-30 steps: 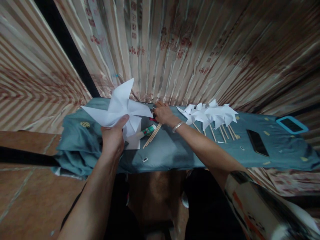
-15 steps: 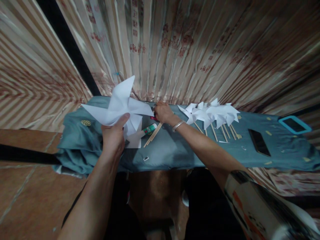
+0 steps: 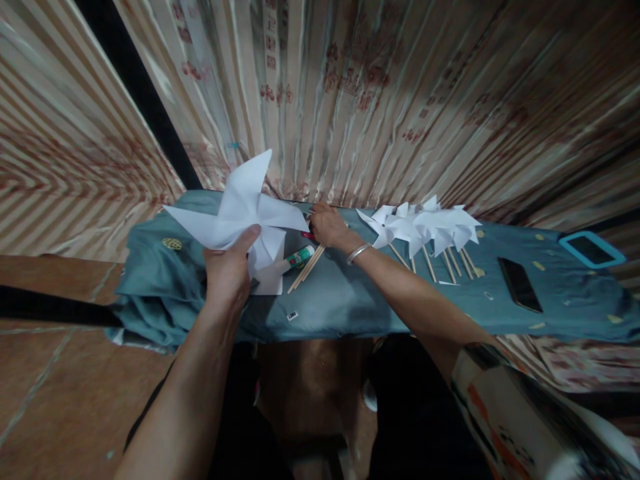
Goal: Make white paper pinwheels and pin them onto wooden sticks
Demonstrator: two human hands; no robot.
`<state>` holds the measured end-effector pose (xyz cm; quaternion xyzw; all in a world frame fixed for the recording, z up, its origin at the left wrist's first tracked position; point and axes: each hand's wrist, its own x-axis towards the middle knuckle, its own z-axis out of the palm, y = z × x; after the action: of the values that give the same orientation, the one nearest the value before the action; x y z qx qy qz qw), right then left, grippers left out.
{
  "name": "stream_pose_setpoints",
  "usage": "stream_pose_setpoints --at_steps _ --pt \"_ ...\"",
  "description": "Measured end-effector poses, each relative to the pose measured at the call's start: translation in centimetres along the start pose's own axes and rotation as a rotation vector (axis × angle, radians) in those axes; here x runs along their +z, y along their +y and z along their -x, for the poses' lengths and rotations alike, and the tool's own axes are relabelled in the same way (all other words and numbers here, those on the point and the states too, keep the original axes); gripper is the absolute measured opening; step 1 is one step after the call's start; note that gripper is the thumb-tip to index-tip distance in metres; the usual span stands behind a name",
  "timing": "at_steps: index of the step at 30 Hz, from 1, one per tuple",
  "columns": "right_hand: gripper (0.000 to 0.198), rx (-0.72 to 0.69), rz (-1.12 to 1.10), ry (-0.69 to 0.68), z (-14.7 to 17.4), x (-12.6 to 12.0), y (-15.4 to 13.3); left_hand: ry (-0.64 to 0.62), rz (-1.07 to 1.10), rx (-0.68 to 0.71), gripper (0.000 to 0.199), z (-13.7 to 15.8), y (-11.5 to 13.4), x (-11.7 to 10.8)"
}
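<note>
A large white paper pinwheel [image 3: 245,212] is pinched in my left hand [image 3: 227,267], thumb pressed near its centre. My right hand [image 3: 327,225] reaches to the back of the cloth, fingers bent downward beside the pinwheel's right blade; its fingertips, and anything in them, are mostly hidden. Just below that hand lies a red item [image 3: 309,235], partly covered. Several wooden sticks [image 3: 306,270] lie in a bundle next to a green-and-white glue stick [image 3: 300,257]. Under the held pinwheel, white paper [image 3: 270,285] rests on the cloth.
Several finished white pinwheels on sticks [image 3: 420,227] lie in a row to the right. Beyond them are a dark phone [image 3: 520,285] and a blue-framed device [image 3: 593,249]. A grey-blue cloth [image 3: 350,307] covers the narrow table; a striped curtain [image 3: 320,100] hangs behind.
Almost nothing differs. Both hands keep their places, and the pinwheel stays in the left hand; the view has shifted very slightly.
</note>
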<state>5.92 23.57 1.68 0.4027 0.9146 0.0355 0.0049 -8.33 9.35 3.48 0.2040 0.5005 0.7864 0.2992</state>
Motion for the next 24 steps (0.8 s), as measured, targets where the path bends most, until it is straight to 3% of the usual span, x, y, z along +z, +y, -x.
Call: stream_pose_setpoints --at_steps 8,15,18,21,24 --pt "0.023 0.093 -0.226 0.191 0.9 1.7 0.3 -0.016 0.034 -0.003 0.028 0.1 0.1 0.0" --pt "0.013 0.272 -0.579 0.311 1.3 2.4 1.0 -0.022 0.070 0.011 0.026 0.0 -0.2 0.0" --pt "0.012 0.386 -0.863 0.379 2.9 2.3 1.4 -0.026 0.065 0.019 0.028 -0.1 -0.3 0.0" --pt "0.010 0.451 -1.290 0.458 6.2 2.4 1.4 -0.035 0.041 0.005 0.028 0.1 -0.6 0.3" --pt "0.018 0.516 -1.735 0.387 10.1 2.5 1.1 -0.050 0.024 -0.001 0.027 0.6 -1.3 0.8"
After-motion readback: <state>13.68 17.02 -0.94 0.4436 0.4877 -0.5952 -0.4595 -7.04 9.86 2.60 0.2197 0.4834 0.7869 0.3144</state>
